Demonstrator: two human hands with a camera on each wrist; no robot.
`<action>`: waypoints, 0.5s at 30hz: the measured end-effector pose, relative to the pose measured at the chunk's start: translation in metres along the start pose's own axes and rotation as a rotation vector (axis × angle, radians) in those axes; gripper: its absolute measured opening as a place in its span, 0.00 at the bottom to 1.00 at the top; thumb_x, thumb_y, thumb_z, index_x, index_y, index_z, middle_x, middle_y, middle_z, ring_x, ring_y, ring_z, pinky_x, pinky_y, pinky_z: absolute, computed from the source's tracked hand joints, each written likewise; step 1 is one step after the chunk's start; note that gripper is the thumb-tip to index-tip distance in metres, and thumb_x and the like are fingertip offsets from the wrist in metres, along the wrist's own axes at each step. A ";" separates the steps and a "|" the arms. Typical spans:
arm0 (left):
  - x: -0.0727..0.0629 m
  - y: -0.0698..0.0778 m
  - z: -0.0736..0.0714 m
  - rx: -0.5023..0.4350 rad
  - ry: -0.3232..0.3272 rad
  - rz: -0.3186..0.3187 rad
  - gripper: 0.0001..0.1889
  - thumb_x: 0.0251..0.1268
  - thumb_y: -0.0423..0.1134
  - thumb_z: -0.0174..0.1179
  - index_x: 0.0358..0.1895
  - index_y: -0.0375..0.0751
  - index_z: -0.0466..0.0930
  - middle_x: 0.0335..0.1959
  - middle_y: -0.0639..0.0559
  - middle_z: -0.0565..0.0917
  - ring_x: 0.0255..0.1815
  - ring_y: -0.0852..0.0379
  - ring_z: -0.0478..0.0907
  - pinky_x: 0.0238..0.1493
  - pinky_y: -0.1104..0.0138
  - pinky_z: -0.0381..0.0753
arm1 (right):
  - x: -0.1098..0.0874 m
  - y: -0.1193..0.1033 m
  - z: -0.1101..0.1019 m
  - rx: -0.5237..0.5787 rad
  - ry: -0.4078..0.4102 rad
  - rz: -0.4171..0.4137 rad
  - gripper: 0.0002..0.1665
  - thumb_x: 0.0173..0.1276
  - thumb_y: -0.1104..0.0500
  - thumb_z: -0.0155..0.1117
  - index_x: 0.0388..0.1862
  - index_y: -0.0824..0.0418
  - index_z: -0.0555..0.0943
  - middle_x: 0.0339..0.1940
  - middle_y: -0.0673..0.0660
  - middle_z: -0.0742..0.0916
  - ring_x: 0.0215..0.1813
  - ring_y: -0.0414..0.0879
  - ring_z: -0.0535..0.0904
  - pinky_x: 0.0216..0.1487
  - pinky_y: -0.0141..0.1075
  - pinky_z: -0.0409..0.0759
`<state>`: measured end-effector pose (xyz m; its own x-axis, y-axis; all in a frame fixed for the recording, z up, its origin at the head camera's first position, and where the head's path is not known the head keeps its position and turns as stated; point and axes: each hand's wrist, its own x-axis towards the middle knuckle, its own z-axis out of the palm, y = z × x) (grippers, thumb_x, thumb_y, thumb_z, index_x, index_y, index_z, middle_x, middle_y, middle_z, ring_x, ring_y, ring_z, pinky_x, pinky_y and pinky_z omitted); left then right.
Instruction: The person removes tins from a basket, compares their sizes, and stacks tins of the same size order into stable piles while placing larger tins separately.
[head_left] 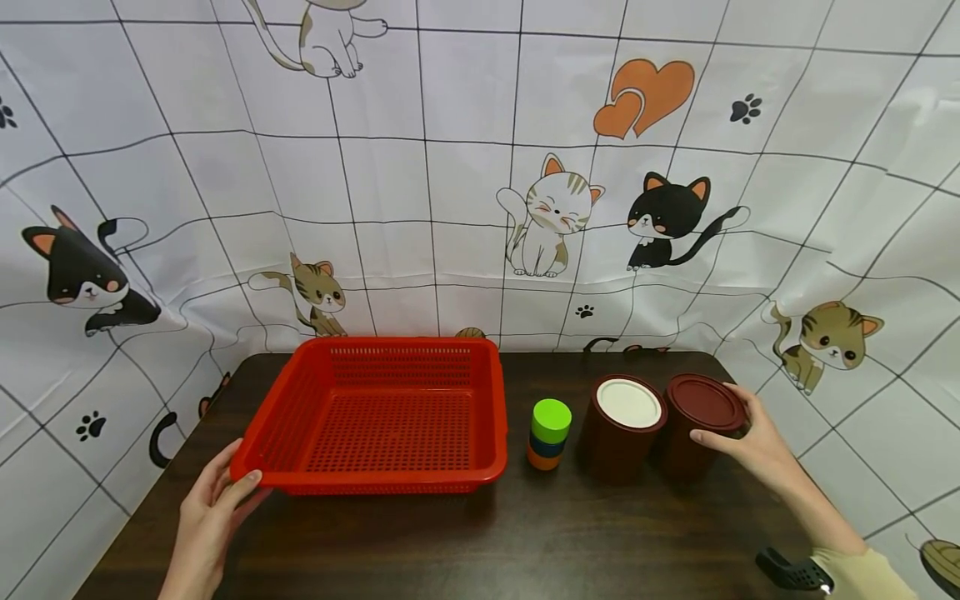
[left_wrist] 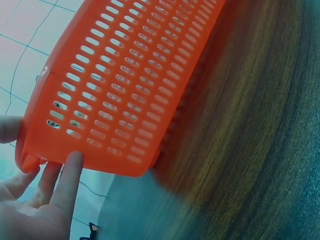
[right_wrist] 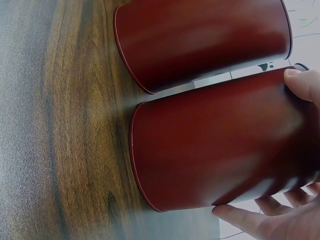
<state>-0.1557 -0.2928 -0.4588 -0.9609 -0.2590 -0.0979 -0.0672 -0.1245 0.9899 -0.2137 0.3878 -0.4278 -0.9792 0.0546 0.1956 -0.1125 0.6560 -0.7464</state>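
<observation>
My left hand point(head_left: 204, 521) holds the near left corner of a red plastic basket point(head_left: 375, 481), its thumb over the rim. In the left wrist view, fingers reach under the rim and against the slotted side of the basket point(left_wrist: 115, 90). My right hand point(head_left: 756, 442) grips a dark red canister point(head_left: 684, 450) near its matching lid, thumb on one side and fingers on the other. The right wrist view has this canister point(right_wrist: 215, 145) upright, with its base at the tabletop. Close beside it stands a second dark red canister point(head_left: 611, 450) with a white top.
A small stack of green, blue and orange cups point(head_left: 550, 429) stands between the basket and the canisters. Everything is on a dark wooden table point(head_left: 525, 550). A white sheet point(head_left: 465, 192) with cartoon cats hangs behind and at both sides.
</observation>
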 end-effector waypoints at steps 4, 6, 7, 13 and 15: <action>0.000 0.001 0.001 0.003 0.005 -0.008 0.35 0.74 0.37 0.56 0.78 0.51 0.52 0.53 0.66 0.70 0.44 0.77 0.78 0.44 0.75 0.86 | 0.000 0.000 0.000 0.005 0.003 0.002 0.58 0.62 0.55 0.73 0.79 0.66 0.46 0.70 0.69 0.66 0.49 0.14 0.61 0.41 0.13 0.68; 0.000 0.001 0.001 0.003 0.005 -0.013 0.35 0.73 0.37 0.57 0.78 0.51 0.52 0.52 0.67 0.71 0.44 0.77 0.78 0.45 0.75 0.86 | 0.000 0.001 0.001 0.008 0.002 0.008 0.58 0.62 0.55 0.73 0.79 0.66 0.45 0.70 0.70 0.66 0.49 0.14 0.60 0.41 0.13 0.68; 0.000 0.001 0.000 0.004 0.003 -0.014 0.36 0.73 0.38 0.57 0.78 0.50 0.52 0.51 0.68 0.72 0.44 0.77 0.78 0.45 0.75 0.86 | 0.000 0.001 0.001 0.009 0.002 0.011 0.58 0.63 0.55 0.73 0.79 0.66 0.45 0.71 0.70 0.66 0.49 0.14 0.60 0.41 0.13 0.68; 0.001 0.000 -0.004 0.008 -0.033 -0.018 0.38 0.71 0.37 0.59 0.79 0.49 0.49 0.49 0.71 0.74 0.45 0.77 0.80 0.45 0.75 0.86 | -0.004 -0.002 0.000 0.023 -0.031 0.025 0.61 0.63 0.55 0.72 0.81 0.63 0.40 0.75 0.72 0.61 0.59 0.25 0.66 0.43 0.12 0.66; 0.003 0.002 -0.006 0.019 -0.054 -0.014 0.39 0.72 0.37 0.59 0.80 0.49 0.47 0.48 0.71 0.74 0.45 0.77 0.80 0.45 0.76 0.85 | -0.005 -0.005 -0.003 0.019 -0.068 0.030 0.65 0.63 0.55 0.71 0.81 0.60 0.35 0.77 0.73 0.57 0.67 0.42 0.67 0.45 0.15 0.66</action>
